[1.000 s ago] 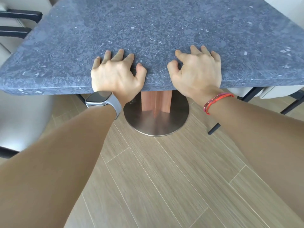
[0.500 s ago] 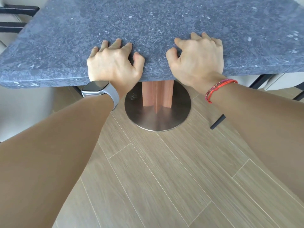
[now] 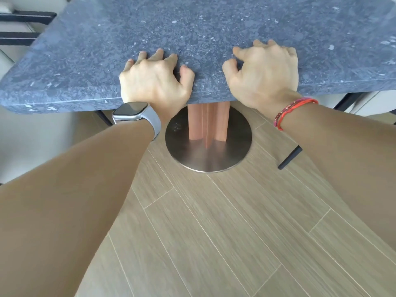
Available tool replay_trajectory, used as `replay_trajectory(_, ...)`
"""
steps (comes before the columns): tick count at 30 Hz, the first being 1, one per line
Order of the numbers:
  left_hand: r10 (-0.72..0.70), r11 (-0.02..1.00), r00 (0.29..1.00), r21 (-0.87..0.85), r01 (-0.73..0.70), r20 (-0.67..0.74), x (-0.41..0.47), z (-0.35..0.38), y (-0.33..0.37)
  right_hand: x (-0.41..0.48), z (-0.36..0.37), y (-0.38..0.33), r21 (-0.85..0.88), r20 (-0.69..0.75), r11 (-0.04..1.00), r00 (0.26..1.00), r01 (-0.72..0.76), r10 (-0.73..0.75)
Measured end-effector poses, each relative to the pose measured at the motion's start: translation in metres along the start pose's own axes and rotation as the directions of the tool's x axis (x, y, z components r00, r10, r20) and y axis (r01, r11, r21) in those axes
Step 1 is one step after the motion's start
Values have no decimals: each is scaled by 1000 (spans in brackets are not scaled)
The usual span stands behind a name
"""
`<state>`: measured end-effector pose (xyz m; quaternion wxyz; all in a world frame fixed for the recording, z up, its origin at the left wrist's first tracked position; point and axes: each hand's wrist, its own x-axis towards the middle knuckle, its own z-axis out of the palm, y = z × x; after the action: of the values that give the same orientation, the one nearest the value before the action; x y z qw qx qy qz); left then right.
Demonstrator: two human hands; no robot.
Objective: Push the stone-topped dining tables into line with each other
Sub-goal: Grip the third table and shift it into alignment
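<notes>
One dark grey stone-topped table (image 3: 214, 28) fills the upper part of the head view, its near edge running across in front of me. My left hand (image 3: 154, 82), with a grey watch on the wrist, lies over that edge, fingers curled on the top. My right hand (image 3: 265, 76), with red bracelets on the wrist, holds the same edge further right in the same way. Under the top stands a reddish wooden pedestal (image 3: 206, 123) on a round steel base plate (image 3: 235, 151). No second table is in view.
Black chair arms (image 3: 27, 16) show past the table's left corner, and a pale chair seat (image 3: 32, 136) sits below it. A black chair leg (image 3: 289, 157) slants down to the floor right of the base. Wood-look plank floor (image 3: 214, 232) lies between me and the table.
The table edge and both hands have shifted a little up and away in the view. Both hands keep the same hold on the edge.
</notes>
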<state>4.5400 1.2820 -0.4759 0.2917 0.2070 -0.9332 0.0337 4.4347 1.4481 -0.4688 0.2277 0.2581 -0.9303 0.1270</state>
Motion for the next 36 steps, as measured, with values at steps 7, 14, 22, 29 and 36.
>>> replay_trajectory(7,-13,999,998,-39,15,58,2,2,-3,-1,3,-4,1,52,998,997,-55,55)
replay_trajectory(14,-11,994,996,-110,21,89,1,2,-7,-2,-8,-7,49,188,991,975,-126,115)
replay_trajectory(22,-54,970,954,-213,120,294,6,-19,-3,6,-31,-8,105,417,974,898,-200,139)
replay_trajectory(29,-97,836,800,-388,389,593,18,-96,3,-5,-108,-24,262,620,868,763,-422,184)
replay_trajectory(36,-11,417,773,-700,580,635,8,-185,19,-25,-197,-25,441,622,696,752,-567,218)
